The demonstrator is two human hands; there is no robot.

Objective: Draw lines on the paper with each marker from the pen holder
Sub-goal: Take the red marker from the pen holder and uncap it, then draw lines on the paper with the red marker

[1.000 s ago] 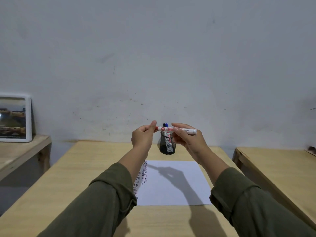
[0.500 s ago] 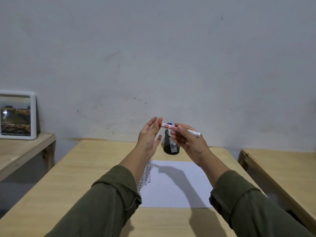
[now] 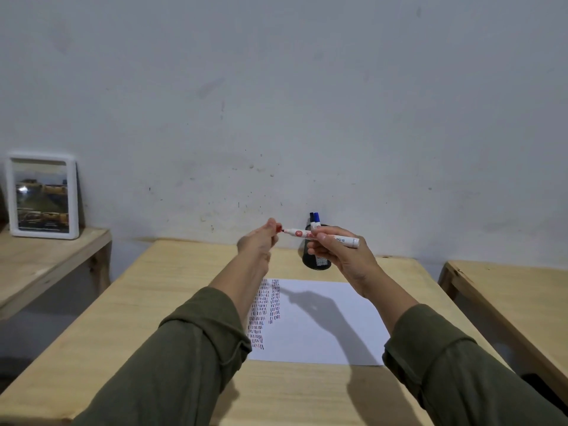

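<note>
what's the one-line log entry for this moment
right hand: holds red marker, uncapped | left hand: pinches red cap at tip | pen holder: two markers | paper: dashes left side

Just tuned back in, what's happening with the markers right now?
The person holds a red marker in the air over the table, gripping its barrel with the right hand. The left hand has the red cap pinched just off the exposed tip. Two more markers stand in the black pen holder behind. The paper already has columns of short strokes along its left side.
</note>
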